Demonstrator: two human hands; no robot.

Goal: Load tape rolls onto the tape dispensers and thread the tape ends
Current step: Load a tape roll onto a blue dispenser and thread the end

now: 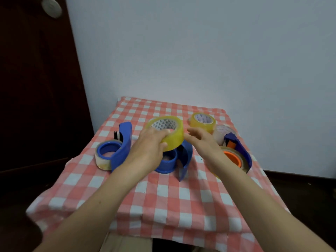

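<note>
Head view, frame centre: left hand (pixel 149 148) gripped the yellow tape roll (pixel 168 132), fingers curled over its near rim, thumb side low. The roll was held tilted, clear of the cloth, directly above the empty hub (pixel 166 161) of the middle dispenser (pixel 187 155). It was not seated on the hub.

Right hand (pixel 203 142) sat just right of the roll, fingers loosely spread and holding nothing. Its fingertips were right at the roll's right edge; couldn't tell if they touched it.

Other items on the checked cloth (pixel 163 197):
- Left dispenser (pixel 123 148), blue, left of centre, with a clear roll (pixel 101 160) already on its hub.
- Right dispenser (pixel 240 146), blue with an orange hub (pixel 231 157), right of centre, partly hidden behind the right forearm. A tan roll (pixel 244 161) sat on it.
- Second yellow roll (pixel 202 122), lying flat, above and right of the held roll, near the far edge of the table.
- Pale roll (pixel 221 132) just behind the right dispenser, touching or nearly so.

Couldn't tell whether any tape end was threaded on any dispenser; too small and blurred.

Background: light wall (pixel 200 51) across the top, dark door (pixel 36 88) at the left edge.
</note>
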